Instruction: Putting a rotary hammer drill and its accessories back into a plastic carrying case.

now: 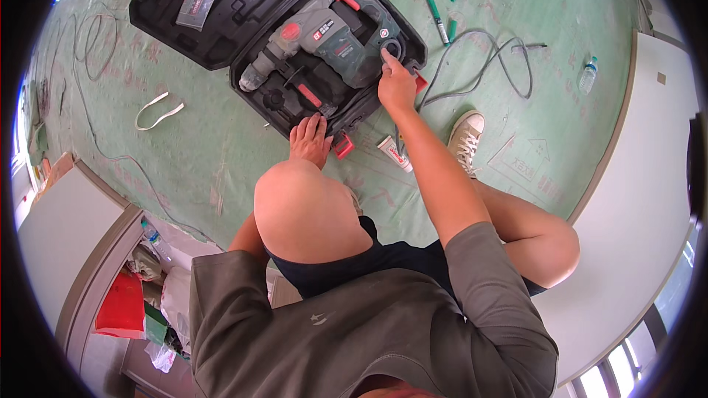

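Note:
A black hard case (243, 66) lies unfolded on the floor, its lid to the far left. A dark green and grey rotary hammer (332, 38) with red parts sits in its tray. A side handle (306, 92) with a red stripe lies beside the tool's body. My left hand (311, 140) rests on the case's near edge with fingers spread. At the tray's right end, my right hand (397, 88) is closed at a loop of dark power cord (396, 46); some of its fingers are hidden. A red latch (343, 145) sticks out from the near edge.
A grey cable (479, 77) loops over the green floor covering (206, 155) to the right. Nearby lie a green-capped tube (436, 18), a white tube (394, 153) and a plastic bottle (588, 75). A white strap (158, 112) lies left; a clear packet (199, 0) is on the lid.

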Demonstrator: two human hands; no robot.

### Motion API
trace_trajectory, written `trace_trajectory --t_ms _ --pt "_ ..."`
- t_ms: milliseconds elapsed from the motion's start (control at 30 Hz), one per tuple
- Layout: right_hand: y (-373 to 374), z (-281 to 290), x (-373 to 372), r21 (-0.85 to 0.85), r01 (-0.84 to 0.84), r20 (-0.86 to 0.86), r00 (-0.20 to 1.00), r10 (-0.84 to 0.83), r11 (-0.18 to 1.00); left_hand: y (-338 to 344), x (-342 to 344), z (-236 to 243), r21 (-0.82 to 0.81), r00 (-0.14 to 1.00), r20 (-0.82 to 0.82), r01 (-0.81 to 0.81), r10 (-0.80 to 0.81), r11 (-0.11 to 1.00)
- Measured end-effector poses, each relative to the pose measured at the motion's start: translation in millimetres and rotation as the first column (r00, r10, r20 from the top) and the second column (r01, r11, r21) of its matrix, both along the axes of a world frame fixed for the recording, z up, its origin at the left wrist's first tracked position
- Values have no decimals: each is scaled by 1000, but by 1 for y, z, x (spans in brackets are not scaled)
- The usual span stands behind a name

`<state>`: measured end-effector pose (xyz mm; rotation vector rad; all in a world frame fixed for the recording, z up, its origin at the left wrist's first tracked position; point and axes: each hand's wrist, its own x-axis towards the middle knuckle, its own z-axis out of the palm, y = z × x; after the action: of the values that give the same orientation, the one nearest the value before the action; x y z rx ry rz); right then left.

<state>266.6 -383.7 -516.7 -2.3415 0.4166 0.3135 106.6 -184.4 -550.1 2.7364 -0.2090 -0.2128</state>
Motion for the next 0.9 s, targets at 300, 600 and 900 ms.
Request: trace_trajectory --t_ms 300,600,900 --pt "-25 -18 2 -126 134 102 987 -121 983 -4 3 5 -1 1000 -10 18 -18 1000" --pt "-28 -19 26 382 465 -497 832 -246 799 -6 6 5 -14 999 -29 16 -16 1000" --pt "-35 -13 23 412 463 -518 828 -216 785 -6 9 7 1 999 -33 18 -18 1000"
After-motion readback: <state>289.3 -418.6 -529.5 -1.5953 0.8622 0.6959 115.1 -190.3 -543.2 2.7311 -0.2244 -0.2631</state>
